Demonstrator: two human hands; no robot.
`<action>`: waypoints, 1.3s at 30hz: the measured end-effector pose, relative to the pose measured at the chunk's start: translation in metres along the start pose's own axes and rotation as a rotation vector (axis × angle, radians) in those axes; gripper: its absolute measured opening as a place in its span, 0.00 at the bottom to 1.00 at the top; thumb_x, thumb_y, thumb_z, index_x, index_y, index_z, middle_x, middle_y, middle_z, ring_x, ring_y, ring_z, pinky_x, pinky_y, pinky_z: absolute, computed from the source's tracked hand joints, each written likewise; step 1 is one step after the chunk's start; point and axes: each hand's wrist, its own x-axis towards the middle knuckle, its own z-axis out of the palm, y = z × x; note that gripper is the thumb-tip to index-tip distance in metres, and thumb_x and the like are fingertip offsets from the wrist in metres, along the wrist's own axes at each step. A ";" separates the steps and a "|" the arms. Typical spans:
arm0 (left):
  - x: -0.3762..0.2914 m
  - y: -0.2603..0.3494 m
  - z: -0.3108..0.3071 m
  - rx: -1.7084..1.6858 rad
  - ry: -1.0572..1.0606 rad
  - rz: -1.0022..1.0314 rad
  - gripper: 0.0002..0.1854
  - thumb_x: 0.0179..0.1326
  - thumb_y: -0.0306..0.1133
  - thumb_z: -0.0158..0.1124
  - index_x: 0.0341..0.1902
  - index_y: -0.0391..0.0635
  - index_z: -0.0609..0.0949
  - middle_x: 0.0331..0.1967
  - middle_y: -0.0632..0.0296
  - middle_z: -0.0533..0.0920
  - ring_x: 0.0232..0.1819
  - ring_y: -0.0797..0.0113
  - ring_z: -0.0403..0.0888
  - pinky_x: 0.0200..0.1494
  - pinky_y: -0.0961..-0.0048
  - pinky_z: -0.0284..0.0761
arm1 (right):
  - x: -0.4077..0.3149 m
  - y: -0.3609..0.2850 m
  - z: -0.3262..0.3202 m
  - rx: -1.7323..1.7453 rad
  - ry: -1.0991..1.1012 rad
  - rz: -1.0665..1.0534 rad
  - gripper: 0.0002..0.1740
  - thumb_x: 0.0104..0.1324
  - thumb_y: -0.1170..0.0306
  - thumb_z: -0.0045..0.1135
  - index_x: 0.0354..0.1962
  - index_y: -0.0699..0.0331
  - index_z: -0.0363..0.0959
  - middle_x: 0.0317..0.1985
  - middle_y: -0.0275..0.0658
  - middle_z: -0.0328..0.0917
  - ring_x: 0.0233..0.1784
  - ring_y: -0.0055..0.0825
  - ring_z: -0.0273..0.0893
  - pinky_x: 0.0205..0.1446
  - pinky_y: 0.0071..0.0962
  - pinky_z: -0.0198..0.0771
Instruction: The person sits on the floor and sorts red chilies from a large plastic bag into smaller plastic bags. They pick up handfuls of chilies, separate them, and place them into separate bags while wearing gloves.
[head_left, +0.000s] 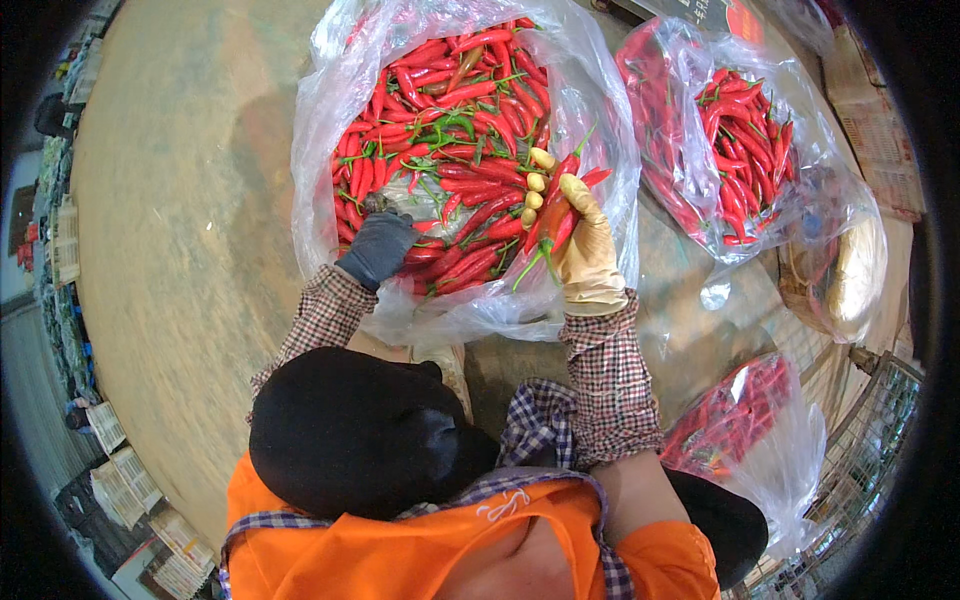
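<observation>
In front of me an open clear plastic bag (600, 82) holds many red chili peppers (480, 195), most with green stems. A green chili pepper (454, 121) lies among them. My right hand (589, 247), in a cream-coloured glove, grips a few red chili peppers (555, 214) above the bag's right side, their stems pointing different ways. My left hand (379, 244), in a dark grey glove, reaches over the bag's near left edge to the peppers. Its fingertips are down at the pile, and whether they pinch anything is unclear. Clear plastic shows between the peppers in the middle.
A second plastic bag of red chilies (750, 150) stands at the right. Nearer me lies a smaller bag of red chilies (735, 412). A wire mesh (847, 465) borders the lower right. Crates (124, 487) stand along the far left of the concrete floor (165, 225).
</observation>
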 end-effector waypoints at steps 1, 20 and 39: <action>0.001 0.001 0.005 0.024 0.017 0.029 0.09 0.41 0.32 0.55 0.28 0.46 0.79 0.23 0.54 0.76 0.32 0.56 0.75 0.36 0.62 0.69 | 0.000 -0.001 0.001 -0.011 0.017 -0.003 0.30 0.60 0.63 0.52 0.55 0.70 0.57 0.37 0.38 0.70 0.35 0.25 0.69 0.39 0.26 0.69; 0.025 0.037 -0.085 -1.012 0.024 -0.215 0.16 0.64 0.39 0.47 0.47 0.41 0.74 0.27 0.65 0.78 0.22 0.79 0.73 0.25 0.82 0.70 | -0.003 0.050 0.012 -0.077 0.070 0.117 0.21 0.59 0.70 0.53 0.50 0.66 0.64 0.46 0.44 0.72 0.47 0.33 0.72 0.48 0.34 0.69; 0.044 0.041 0.029 -0.440 0.016 -0.439 0.13 0.45 0.32 0.61 0.34 0.38 0.74 0.28 0.47 0.76 0.33 0.49 0.76 0.34 0.62 0.71 | -0.014 -0.017 -0.007 0.117 -0.008 -0.058 0.29 0.60 0.68 0.50 0.57 0.67 0.54 0.50 0.45 0.68 0.49 0.38 0.71 0.55 0.46 0.66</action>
